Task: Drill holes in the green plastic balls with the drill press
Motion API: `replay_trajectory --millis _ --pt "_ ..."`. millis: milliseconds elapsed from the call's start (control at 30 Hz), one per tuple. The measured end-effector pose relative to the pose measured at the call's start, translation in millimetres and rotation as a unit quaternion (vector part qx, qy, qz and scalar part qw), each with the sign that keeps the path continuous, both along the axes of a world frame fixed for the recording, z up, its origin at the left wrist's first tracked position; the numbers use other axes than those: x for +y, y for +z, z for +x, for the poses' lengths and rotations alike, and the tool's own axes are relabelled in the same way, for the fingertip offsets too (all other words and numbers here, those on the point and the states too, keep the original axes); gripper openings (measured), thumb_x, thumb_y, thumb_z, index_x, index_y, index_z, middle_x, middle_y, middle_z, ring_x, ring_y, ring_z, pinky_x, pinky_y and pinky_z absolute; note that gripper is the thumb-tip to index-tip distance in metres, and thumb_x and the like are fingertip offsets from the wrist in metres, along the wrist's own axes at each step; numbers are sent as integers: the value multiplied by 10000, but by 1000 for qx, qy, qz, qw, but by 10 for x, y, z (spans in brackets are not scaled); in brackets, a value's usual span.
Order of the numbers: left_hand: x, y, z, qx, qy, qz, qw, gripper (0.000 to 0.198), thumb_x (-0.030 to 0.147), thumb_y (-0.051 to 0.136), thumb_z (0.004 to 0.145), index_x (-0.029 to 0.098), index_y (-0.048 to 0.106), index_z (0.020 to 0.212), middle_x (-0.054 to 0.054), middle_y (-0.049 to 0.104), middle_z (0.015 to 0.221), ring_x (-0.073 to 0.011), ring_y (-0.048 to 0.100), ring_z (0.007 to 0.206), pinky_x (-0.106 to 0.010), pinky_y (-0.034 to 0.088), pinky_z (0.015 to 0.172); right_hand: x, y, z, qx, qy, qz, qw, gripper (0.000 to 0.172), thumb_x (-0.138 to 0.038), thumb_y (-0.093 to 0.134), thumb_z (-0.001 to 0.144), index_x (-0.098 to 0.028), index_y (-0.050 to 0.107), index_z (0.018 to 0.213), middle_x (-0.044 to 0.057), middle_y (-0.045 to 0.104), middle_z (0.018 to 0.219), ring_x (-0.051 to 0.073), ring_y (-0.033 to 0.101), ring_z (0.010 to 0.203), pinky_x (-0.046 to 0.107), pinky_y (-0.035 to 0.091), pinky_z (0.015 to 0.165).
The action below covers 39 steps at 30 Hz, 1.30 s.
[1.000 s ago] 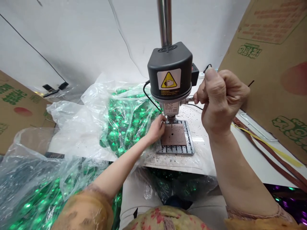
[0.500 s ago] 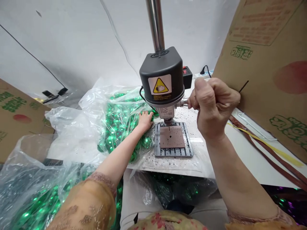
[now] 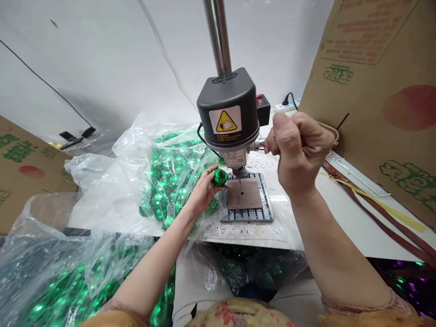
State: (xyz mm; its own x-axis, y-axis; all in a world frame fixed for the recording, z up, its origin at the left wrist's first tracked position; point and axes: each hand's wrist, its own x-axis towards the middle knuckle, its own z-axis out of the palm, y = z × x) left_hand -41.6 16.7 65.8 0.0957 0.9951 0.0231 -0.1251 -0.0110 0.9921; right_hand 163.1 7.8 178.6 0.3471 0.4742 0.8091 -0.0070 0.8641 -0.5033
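Note:
My left hand (image 3: 201,191) grips a shiny green ball (image 3: 220,177) between thumb and fingers, just left of the drill bit (image 3: 240,180). My right hand (image 3: 301,152) is closed in a fist around the feed handle (image 3: 260,144) of a black benchtop drill press (image 3: 226,104); most of the handle is hidden by the fingers. Under the bit lies a brownish square board (image 3: 250,200) with a dark hole in it, resting on the slotted metal base (image 3: 269,206). The bit's tip stands above the board.
Many green balls (image 3: 166,177) lie in a clear plastic bag on the white table (image 3: 105,215). More balls (image 3: 61,290) fill a bag at lower left. Cardboard boxes (image 3: 378,113) flank the table. Dark shavings are scattered around the base. Brown and yellow straps (image 3: 374,204) lie on the right.
My left hand has picked up a green ball from the bagged pile and brought it toward me, beside the base. My right hand stays on the handle.

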Motion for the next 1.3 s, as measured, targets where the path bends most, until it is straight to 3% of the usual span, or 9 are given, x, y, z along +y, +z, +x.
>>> replay_trajectory --millis 100,233,333,400,533,667,833,1067,1300 --pt "-59 -3 12 -12 3 -17 1000 594 489 765 750 234 525 1230 -64 633 1064 -168 632 805 -340 562 724 -4 0 0 0 3 2 1000 442 -307 590 925 -208 358 562 -52 337 516 55 347 457 278 330 466" --pt "-93 -21 23 147 45 66 986 595 376 889 611 206 537 1060 -10 616 910 -144 599 773 -282 504 717 -17 3 7 -2 8 -1 1000 440 -292 588 925 -208 358 559 -57 335 523 54 366 458 278 332 463" --pt "-92 -29 61 226 56 100 967 490 415 866 660 198 524 938 6 596 826 -141 580 782 -267 487 728 -19 2 6 6 17 6 1000 438 -269 593 919 -206 355 557 -63 331 523 49 371 455 278 326 458" --pt "-80 -39 96 194 44 71 977 463 496 787 753 212 525 1007 -2 600 856 -142 583 770 -269 512 694 -18 1 3 7 18 10 1000 432 -259 594 918 -203 364 557 -66 342 522 46 375 455 275 326 458" --pt "-39 -72 158 32 3 -12 999 467 590 612 878 265 535 1204 -52 616 1061 -173 621 841 -343 604 692 -19 1 3 0 15 12 1000 431 -256 587 923 -198 364 559 -66 353 524 43 373 459 272 322 466" --pt "-13 -113 183 -31 0 -44 999 430 521 719 822 227 605 1114 -60 638 1084 -183 637 909 -374 609 812 -17 0 7 -2 19 22 1000 438 -230 582 923 -194 345 556 -68 329 515 44 379 455 265 310 464" --pt "-21 -215 178 -8 -4 -19 1000 478 556 719 815 248 579 1153 -28 670 1044 -167 648 912 -342 572 839 -15 -3 11 -1 18 31 999 449 -232 587 920 -195 334 552 -65 323 506 45 377 449 266 305 456" --pt "-42 -354 233 135 15 82 987 438 577 608 899 230 603 1167 -33 675 1084 -172 607 1020 -295 451 948 -28 -13 15 -8 17 17 1000 447 -270 570 931 -198 325 565 -66 311 532 38 388 466 253 337 469" --pt "-61 -462 298 192 17 110 975 411 521 638 893 211 600 1161 -66 650 1074 -208 587 1029 -332 451 938 -9 -19 20 -18 6 39 999 441 -263 566 936 -193 343 563 -72 297 517 29 380 453 241 330 456"
